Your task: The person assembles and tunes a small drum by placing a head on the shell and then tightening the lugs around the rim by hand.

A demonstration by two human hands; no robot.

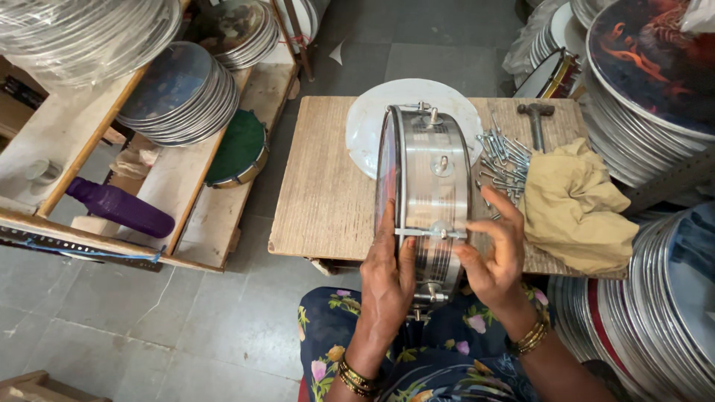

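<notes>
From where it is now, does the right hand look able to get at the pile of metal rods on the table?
Probably yes. The right hand rests on the drum, and the metal rods lie just beyond its fingers with nothing between.
</notes>
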